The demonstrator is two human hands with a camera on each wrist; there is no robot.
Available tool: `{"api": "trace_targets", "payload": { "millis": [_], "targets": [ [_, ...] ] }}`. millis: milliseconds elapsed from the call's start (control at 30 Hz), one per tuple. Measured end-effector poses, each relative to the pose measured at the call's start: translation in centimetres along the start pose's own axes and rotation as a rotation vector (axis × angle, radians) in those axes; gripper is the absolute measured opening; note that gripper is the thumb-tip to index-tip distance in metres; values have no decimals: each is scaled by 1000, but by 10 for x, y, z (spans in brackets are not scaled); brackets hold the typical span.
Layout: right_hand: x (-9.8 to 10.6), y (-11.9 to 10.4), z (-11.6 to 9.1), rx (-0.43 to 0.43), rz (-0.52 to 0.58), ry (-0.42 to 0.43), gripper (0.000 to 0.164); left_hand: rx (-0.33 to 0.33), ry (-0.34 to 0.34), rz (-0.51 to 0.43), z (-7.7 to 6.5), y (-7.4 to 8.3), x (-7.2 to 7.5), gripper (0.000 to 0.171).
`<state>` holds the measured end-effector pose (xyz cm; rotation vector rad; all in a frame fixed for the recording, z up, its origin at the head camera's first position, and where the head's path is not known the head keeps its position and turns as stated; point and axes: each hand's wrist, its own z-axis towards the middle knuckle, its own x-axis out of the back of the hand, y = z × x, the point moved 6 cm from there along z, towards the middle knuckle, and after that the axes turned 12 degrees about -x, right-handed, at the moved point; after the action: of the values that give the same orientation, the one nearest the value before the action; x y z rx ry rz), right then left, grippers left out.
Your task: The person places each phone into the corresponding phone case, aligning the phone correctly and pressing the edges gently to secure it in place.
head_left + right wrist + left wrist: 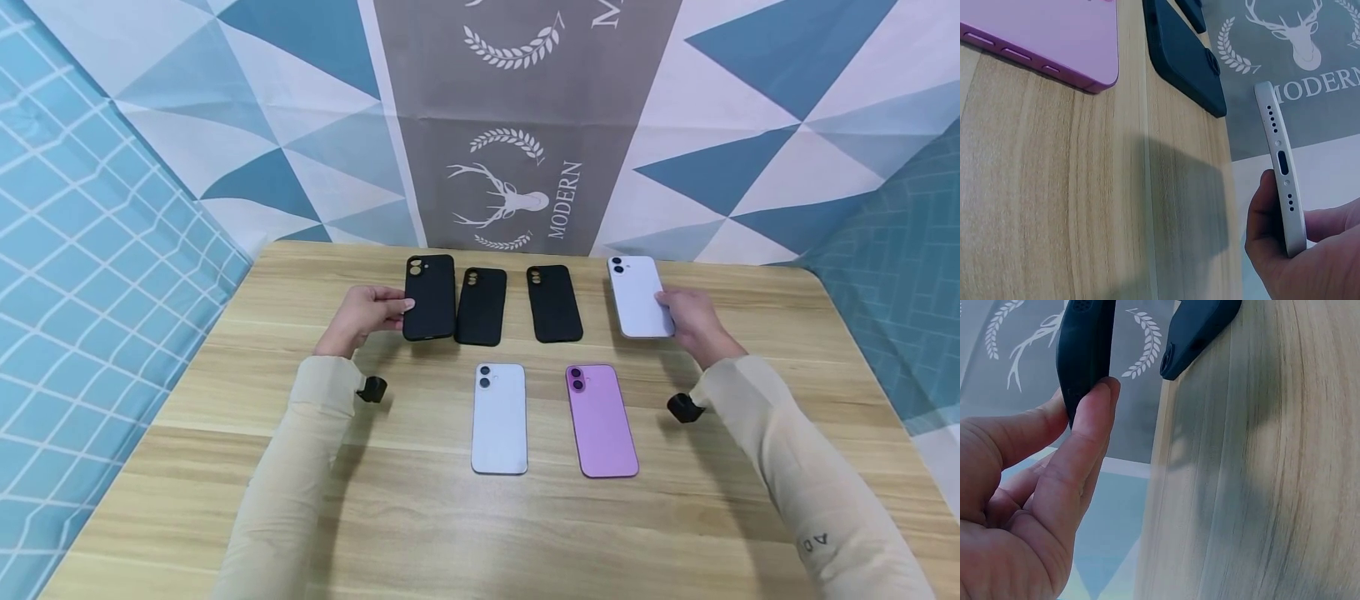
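Note:
My left hand (369, 315) pinches a black phone case (431, 298) by its left edge, thumb over the back. The left wrist view shows this case (1087, 353) edge-on, raised off the table. On the right, my right hand (693, 321) grips a white phone (640, 296) by its right side. Its bottom edge with the charging port shows in the right wrist view, where the phone (1283, 169) is held above the table. Two more black cases, one (482, 307) beside the held case and another (555, 303) farther right, lie on the table.
Nearer to me, a white phone (499, 421) and a pink phone (602, 421) lie back up on the wooden table (450, 533). A patterned cloth backdrop (517, 108) rises behind the far edge. Black wrist cameras (372, 389) sit under both sleeves.

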<state>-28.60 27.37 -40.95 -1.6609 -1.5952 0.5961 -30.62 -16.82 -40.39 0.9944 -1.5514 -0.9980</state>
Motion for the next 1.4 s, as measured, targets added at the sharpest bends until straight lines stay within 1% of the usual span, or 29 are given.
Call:
{"api": "trace_targets", "payload": {
  "millis": [433,700,1067,1400],
  "targets": [
    [-8,-2,-6,13,-7,-30,48,-5,-13,12,0,0,-2,41],
    [-13,-4,-7,22,-4,-43,48,-15,-16,-1,1,2,-5,41],
    [-14,-5,-6,14,13,-31,48,-15,-29,-11,0,7,-10,40],
    [-16,-3,-9,20,1,-33,47,-16,-26,-20,0,6,-13,40]
  ]
}}
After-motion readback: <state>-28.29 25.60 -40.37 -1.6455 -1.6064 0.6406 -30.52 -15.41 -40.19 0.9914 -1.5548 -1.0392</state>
